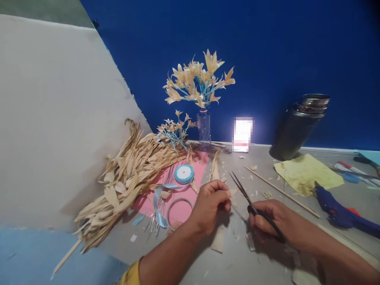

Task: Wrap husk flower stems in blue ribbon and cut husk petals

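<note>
My left hand (211, 202) is closed in a pinch on a small pale piece of dried husk (232, 192), held just above the grey table. My right hand (270, 221) grips black scissors (248, 199) by the handles. The blades are parted and point up-left, their tips close to the husk piece. Small husk scraps lie on the table under both hands.
A heap of dried husk strips (130, 174) lies left, beside pink paper (184, 190) with a light-blue ribbon spool (184, 173) and thin wires. Behind stand a bottle of husk flowers (204, 126), a steel flask (298, 126), yellow paper (305, 174), a wooden skewer (282, 192) and a blue glue gun (338, 211).
</note>
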Available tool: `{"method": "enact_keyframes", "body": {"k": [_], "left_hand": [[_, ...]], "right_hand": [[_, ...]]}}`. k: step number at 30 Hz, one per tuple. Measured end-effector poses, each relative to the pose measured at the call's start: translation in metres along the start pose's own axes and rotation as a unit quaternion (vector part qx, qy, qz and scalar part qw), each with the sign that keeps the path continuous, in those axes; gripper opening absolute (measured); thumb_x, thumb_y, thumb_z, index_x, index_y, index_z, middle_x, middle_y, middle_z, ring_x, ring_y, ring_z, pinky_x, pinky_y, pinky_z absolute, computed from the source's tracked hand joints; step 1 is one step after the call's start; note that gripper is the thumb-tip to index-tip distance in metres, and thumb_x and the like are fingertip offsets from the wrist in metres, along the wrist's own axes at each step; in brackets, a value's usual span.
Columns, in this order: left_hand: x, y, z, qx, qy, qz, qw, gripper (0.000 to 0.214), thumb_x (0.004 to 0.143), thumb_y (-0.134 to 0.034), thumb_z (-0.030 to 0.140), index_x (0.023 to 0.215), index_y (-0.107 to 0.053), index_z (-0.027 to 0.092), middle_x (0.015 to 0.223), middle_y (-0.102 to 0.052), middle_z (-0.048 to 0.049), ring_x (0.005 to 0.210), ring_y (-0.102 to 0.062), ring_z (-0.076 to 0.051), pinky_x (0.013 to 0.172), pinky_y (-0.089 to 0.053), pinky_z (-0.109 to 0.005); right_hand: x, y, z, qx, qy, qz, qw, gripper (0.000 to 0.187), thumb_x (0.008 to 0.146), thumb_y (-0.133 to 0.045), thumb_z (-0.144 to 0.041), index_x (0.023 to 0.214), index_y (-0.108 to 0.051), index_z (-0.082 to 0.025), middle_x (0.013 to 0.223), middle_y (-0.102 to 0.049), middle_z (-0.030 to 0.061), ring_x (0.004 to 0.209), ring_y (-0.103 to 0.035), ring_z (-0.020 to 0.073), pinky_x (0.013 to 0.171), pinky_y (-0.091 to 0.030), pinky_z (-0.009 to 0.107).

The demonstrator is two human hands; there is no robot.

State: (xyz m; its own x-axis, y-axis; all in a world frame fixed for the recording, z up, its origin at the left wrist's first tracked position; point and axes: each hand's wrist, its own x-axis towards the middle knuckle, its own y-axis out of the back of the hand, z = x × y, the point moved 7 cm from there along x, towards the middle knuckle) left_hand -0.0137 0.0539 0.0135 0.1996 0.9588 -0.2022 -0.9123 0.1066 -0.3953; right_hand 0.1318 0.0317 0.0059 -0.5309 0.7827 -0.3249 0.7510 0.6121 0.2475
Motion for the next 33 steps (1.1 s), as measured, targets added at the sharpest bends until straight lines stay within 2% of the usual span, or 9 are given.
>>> {"method": "enact_keyframes", "body": {"k": [5, 10, 13, 17, 21, 25, 28, 30, 33], "left_hand": [[0.0, 0.0, -0.002, -0.011, 0.035, -0.03, 0.999, 0.012, 0.061, -0.065, 0.021, 0.065, -0.054, 0.018, 0.047, -0.048, 0.0056, 0.043, -0.044, -0.008, 0.05, -0.035, -0.021], [0.0, -0.002, -0.002, 0.005, 0.048, -0.05, 0.998, 0.01, 0.058, -0.063, 0.02, 0.062, -0.055, 0.017, 0.046, -0.048, 0.0047, 0.042, -0.045, -0.008, 0.048, -0.033, -0.021], [-0.001, -0.002, -0.001, 0.017, 0.049, -0.057, 0.997, 0.008, 0.056, -0.063, 0.019, 0.061, -0.056, 0.017, 0.046, -0.05, 0.0039, 0.042, -0.045, -0.008, 0.047, -0.031, -0.022], [-0.002, -0.004, 0.0, 0.018, 0.058, -0.066, 0.996, 0.01, 0.054, -0.063, 0.018, 0.061, -0.057, 0.017, 0.044, -0.048, 0.0054, 0.04, -0.043, -0.008, 0.047, -0.03, -0.022], [-0.002, -0.005, 0.003, 0.026, 0.064, -0.074, 0.995, 0.009, 0.053, -0.063, 0.019, 0.059, -0.057, 0.017, 0.043, -0.046, 0.0058, 0.039, -0.042, -0.007, 0.046, -0.03, -0.022], [-0.002, -0.003, 0.004, 0.037, 0.071, -0.082, 0.993, 0.01, 0.053, -0.065, 0.018, 0.062, -0.059, 0.017, 0.044, -0.048, 0.0055, 0.039, -0.043, -0.008, 0.045, -0.03, -0.022], [-0.001, -0.001, 0.003, 0.052, 0.062, -0.087, 0.993, 0.012, 0.057, -0.069, 0.02, 0.061, -0.059, 0.016, 0.047, -0.051, 0.0038, 0.041, -0.046, -0.008, 0.046, -0.033, -0.022], [0.0, -0.002, 0.0, 0.064, 0.063, -0.087, 0.992, 0.016, 0.06, -0.074, 0.024, 0.062, -0.06, 0.015, 0.049, -0.054, 0.0023, 0.043, -0.048, -0.008, 0.047, -0.035, -0.022], [-0.003, -0.006, -0.008, 0.082, 0.075, -0.091, 0.99, 0.024, 0.06, -0.08, 0.029, 0.064, -0.062, 0.014, 0.053, -0.057, 0.0016, 0.044, -0.051, -0.008, 0.048, -0.037, -0.022]], "right_hand": [[-0.006, -0.003, -0.001, -0.009, 0.017, -0.075, 0.997, 0.041, 0.083, -0.062, -0.054, 0.066, -0.051, -0.018, 0.059, -0.062, 0.0016, 0.048, -0.041, 0.0081, 0.045, -0.026, 0.02], [-0.011, -0.004, 0.001, -0.038, -0.028, -0.09, 0.995, 0.024, 0.08, -0.06, -0.031, 0.062, -0.049, -0.018, 0.054, -0.061, 0.0004, 0.046, -0.04, 0.0075, 0.043, -0.026, 0.02], [-0.013, -0.003, 0.003, -0.041, -0.047, -0.096, 0.993, 0.018, 0.078, -0.058, -0.024, 0.062, -0.05, -0.019, 0.053, -0.062, 0.0004, 0.044, -0.043, 0.0079, 0.043, -0.028, 0.019], [-0.015, -0.003, 0.003, -0.031, -0.057, -0.107, 0.992, 0.019, 0.077, -0.059, -0.025, 0.061, -0.052, -0.018, 0.051, -0.061, 0.0002, 0.044, -0.045, 0.0082, 0.042, -0.029, 0.019], [-0.017, -0.001, 0.004, -0.037, -0.068, -0.104, 0.992, 0.02, 0.077, -0.061, -0.026, 0.059, -0.054, -0.017, 0.049, -0.059, -0.0009, 0.042, -0.042, 0.007, 0.041, -0.027, 0.019], [-0.017, 0.002, 0.01, -0.025, -0.075, -0.112, 0.991, 0.028, 0.077, -0.068, -0.038, 0.062, -0.058, -0.016, 0.048, -0.058, -0.0017, 0.04, -0.037, 0.0061, 0.039, -0.024, 0.019], [-0.01, 0.01, 0.012, -0.005, -0.058, -0.068, 0.996, 0.035, 0.079, -0.069, -0.045, 0.062, -0.054, -0.017, 0.05, -0.058, -0.0015, 0.041, -0.037, 0.0061, 0.04, -0.026, 0.019], [-0.005, 0.018, 0.01, 0.023, -0.027, 0.006, 0.999, 0.034, 0.078, -0.071, -0.046, 0.068, -0.056, -0.018, 0.055, -0.059, -0.0019, 0.046, -0.043, 0.0078, 0.043, -0.031, 0.02], [0.0, 0.026, 0.002, 0.079, 0.026, 0.112, 0.99, 0.033, 0.073, -0.076, -0.045, 0.085, -0.063, -0.018, 0.068, -0.061, -0.0016, 0.058, -0.051, 0.0115, 0.052, -0.04, 0.022]]}}
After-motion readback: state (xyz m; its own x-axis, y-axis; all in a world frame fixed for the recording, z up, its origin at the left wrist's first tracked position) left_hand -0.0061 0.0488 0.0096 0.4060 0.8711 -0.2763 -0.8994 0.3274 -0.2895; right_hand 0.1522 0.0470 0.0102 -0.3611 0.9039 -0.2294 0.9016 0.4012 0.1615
